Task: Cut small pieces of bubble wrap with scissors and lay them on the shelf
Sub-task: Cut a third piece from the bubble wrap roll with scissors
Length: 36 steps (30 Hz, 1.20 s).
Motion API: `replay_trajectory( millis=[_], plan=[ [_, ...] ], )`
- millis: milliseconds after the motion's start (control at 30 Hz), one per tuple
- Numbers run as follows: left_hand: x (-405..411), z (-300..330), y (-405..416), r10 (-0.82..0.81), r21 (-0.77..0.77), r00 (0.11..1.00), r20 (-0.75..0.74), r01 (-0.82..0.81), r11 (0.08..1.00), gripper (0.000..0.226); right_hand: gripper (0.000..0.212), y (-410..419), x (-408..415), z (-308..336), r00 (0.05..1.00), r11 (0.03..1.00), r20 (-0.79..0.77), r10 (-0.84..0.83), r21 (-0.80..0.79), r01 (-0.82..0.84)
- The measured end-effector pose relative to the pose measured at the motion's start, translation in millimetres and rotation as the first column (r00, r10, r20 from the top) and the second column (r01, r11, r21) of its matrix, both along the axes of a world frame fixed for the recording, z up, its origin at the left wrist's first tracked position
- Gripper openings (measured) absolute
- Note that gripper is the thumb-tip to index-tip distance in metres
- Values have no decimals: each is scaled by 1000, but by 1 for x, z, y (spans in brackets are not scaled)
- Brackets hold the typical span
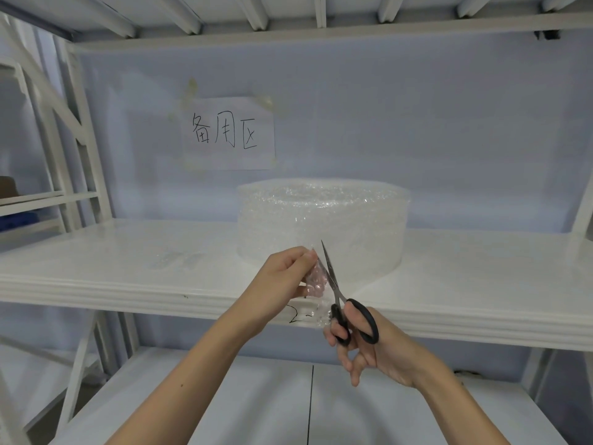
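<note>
Right now, a loose flap of bubble wrap (316, 279) is pinched between the thumb and fingers of the left hand (284, 277), just in front of the shelf (128, 271). Black-handled scissors (345, 303) are held by the right hand (369, 345), with the thumb and fingers put through the two loops. The blades are pointed up toward twelve o'clock and are nearly pressed together along the flap's right edge, touching it. A big roll of bubble wrap (322, 220) is stood on the shelf, at twelve o'clock from the hands. Faint clear pieces (176, 260) are seen lying flat on the shelf at ten o'clock from the left hand, well apart from the roll. A paper sign (229, 133) with handwriting is taped to the back wall, at eleven o'clock above the roll.
</note>
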State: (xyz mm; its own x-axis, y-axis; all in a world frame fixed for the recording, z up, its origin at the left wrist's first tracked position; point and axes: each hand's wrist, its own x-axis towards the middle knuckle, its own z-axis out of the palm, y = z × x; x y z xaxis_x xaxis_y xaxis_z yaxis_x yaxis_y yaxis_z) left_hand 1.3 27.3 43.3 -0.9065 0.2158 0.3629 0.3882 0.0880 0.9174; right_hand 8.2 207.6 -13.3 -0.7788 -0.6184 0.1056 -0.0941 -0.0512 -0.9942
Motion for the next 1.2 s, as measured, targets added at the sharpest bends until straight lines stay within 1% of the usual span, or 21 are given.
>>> replay_trajectory(
  millis=[100,200,300,400,567,600,700,733,767,867,967,1067,1167,1200],
  plan=[
    [-2,-2,-1,9,-38,1000,-26,-10,999,30,69,-2,-3,12,1000,1000,5,6,4,-6],
    [-5,-4,-1,6,-16,1000,-29,-6,1000,34,75,-5,-5,20,1000,1000,-3,-8,10,8],
    [-5,-5,0,14,19,999,-49,-13,1000,33,70,-7,-5,25,999,1000,-41,-19,22,20],
    [-4,-6,0,15,14,997,-79,-14,1000,33,68,-11,-7,25,996,997,-59,-72,20,73],
    [-5,-9,0,32,25,994,-105,-30,999,31,50,-16,-8,23,988,992,-87,-124,19,126],
    [-5,-10,-1,27,18,994,-110,-25,1000,31,53,-16,-8,24,988,992,-97,-124,18,126],
    [-4,-11,-1,-13,-29,993,-116,9,1000,32,75,-17,-9,27,986,992,-119,-121,20,124],
    [-3,-12,-1,-25,-40,993,-115,20,999,33,79,-17,-9,29,985,992,-123,-118,21,122],
    [-3,-12,0,-32,-43,993,-114,27,999,34,77,-18,-9,31,985,992,-127,-118,23,121],
    [-5,-12,-3,-20,-42,992,-122,15,999,34,55,-20,-9,35,982,990,-136,-132,27,137],
    [-5,-12,-4,-17,-60,991,-131,9,998,33,49,-19,-9,38,980,988,-134,-148,34,153],
    [-3,-13,-2,-18,-73,990,-140,8,997,30,59,-19,-11,41,981,987,-119,-153,26,157],
    [-3,-13,-4,-14,-59,988,-151,5,998,30,69,-22,-11,46,972,978,-145,-187,65,198],
    [-3,-13,-5,-14,-67,988,-155,4,998,29,68,-22,-11,47,968,975,-150,-199,68,211]
  ],
)
